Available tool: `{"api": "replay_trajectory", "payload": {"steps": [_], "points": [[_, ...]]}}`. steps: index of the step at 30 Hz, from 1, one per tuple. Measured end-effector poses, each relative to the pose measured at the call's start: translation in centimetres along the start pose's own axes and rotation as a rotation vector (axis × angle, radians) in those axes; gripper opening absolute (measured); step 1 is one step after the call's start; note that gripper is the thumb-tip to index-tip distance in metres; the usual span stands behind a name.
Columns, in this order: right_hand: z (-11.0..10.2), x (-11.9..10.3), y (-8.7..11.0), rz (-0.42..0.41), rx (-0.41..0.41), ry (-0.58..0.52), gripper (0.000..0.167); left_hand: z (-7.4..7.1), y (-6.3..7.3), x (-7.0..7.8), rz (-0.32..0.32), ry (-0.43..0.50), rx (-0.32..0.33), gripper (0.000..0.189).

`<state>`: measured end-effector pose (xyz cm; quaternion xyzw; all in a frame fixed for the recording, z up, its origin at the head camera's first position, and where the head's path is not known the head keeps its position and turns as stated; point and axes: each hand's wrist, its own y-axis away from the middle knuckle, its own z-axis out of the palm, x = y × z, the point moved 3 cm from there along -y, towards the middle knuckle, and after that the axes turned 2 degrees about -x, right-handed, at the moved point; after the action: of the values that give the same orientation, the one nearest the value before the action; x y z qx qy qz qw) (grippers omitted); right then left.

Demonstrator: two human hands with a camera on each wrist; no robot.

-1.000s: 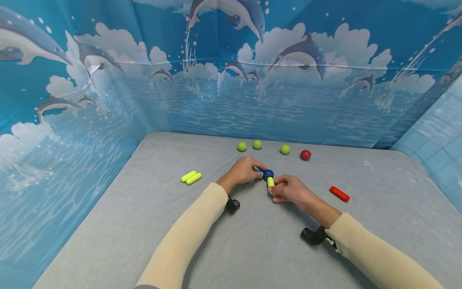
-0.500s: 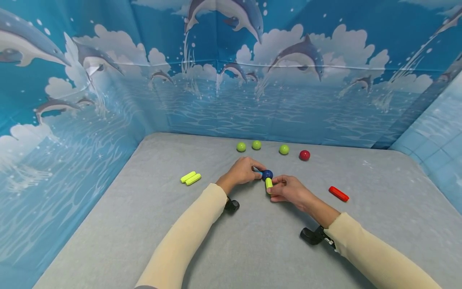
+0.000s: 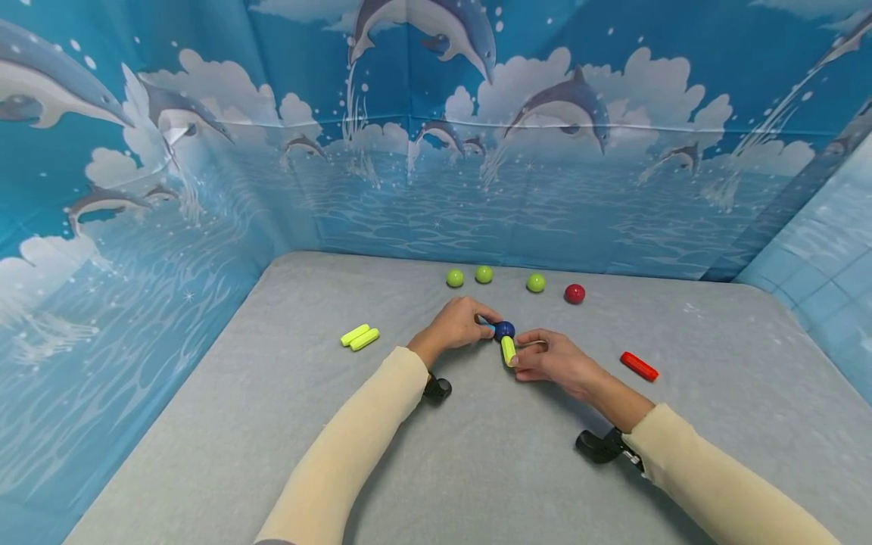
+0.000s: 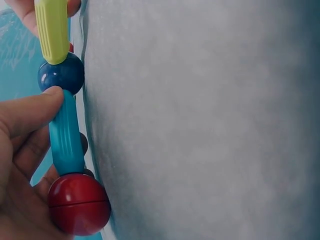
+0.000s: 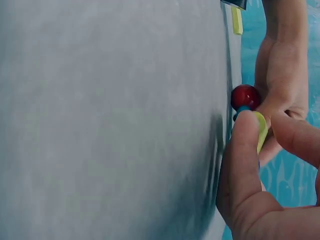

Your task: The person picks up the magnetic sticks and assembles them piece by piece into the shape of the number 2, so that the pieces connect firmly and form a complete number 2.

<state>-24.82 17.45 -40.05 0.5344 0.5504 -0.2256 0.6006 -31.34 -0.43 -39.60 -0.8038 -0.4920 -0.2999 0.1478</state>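
In the left wrist view a joined chain runs from a red ball through a light-blue rod and a dark-blue ball to a yellow rod. My left hand pinches the light-blue rod, thumb tip near the dark-blue ball. Beside the yellow rod's near end is my right hand, its thumb at the rod's edge. The index finger stands apart from the rod in the right wrist view. My left hand hides the red ball from the head view.
Behind the hands lie several balls: green balls and a red ball. Two yellow rods lie side by side at left; a red rod is at right. A dolphin-print curtain borders the grey table.
My right hand has drawn slightly rightward, its thumb moving off the yellow rod's top so more of the rod shows. The yellow rod first swung slightly left. My left hand has stayed nearly still.
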Motion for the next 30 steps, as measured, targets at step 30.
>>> {"api": "replay_trajectory", "payload": {"steps": [30], "points": [[-13.0, -2.2, -2.2, -0.149, 0.444, 0.875, 0.053, 0.2, 0.4, 0.2, -0.036, 0.051, -0.022, 0.027]]}}
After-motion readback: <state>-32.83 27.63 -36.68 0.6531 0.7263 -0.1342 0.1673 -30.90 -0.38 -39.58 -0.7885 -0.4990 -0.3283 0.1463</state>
